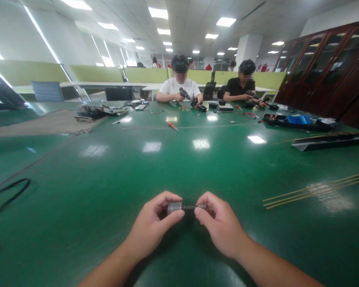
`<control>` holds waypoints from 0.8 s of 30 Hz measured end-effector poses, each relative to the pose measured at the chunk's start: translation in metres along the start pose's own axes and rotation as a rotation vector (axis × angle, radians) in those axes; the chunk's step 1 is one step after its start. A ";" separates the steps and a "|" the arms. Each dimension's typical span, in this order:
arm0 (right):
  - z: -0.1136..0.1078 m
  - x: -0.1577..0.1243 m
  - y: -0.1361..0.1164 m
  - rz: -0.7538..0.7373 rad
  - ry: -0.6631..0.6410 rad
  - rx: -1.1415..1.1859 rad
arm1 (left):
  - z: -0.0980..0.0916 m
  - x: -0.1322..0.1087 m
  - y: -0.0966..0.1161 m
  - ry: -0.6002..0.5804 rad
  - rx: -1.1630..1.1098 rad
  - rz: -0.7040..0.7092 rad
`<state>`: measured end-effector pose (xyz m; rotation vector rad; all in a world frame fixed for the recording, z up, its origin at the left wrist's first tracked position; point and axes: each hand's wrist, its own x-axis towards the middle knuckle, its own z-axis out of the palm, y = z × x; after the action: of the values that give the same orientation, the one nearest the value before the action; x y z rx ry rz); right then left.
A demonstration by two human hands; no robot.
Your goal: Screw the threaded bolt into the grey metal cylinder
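Observation:
Low over the green table [122, 171], a small grey metal cylinder [174, 207] lies sideways between the thumb and fingers of my left hand [149, 225]. A thin dark shaft [188, 207] sticks out of its right end toward my right hand [224, 225]. The thumb and fingers of that hand pinch the shaft's far end, where a short shiny piece shows. Whether this piece is separate from the shaft I cannot tell. My left fingers partly cover the cylinder's back end.
Thin yellow rods [311, 191] and a dark metal channel [326, 141] lie at right. A red screwdriver [172, 126] lies farther off. Across the table two people hold power drills [184, 94] among small black parts. Circuit boards [92, 111] are piled at far left; a black strap [14, 191] lies nearer.

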<state>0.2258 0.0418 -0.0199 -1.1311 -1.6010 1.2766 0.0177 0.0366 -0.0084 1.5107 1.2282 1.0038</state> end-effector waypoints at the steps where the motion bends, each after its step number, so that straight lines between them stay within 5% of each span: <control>1: 0.000 0.000 0.000 -0.002 0.004 0.005 | 0.000 0.000 0.000 0.005 -0.004 0.000; 24: 0.001 0.000 0.007 -0.013 0.030 0.039 | -0.002 0.002 0.002 0.050 -0.049 -0.022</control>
<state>0.2261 0.0425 -0.0264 -1.1093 -1.5518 1.2714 0.0166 0.0388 -0.0063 1.4390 1.2437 1.0561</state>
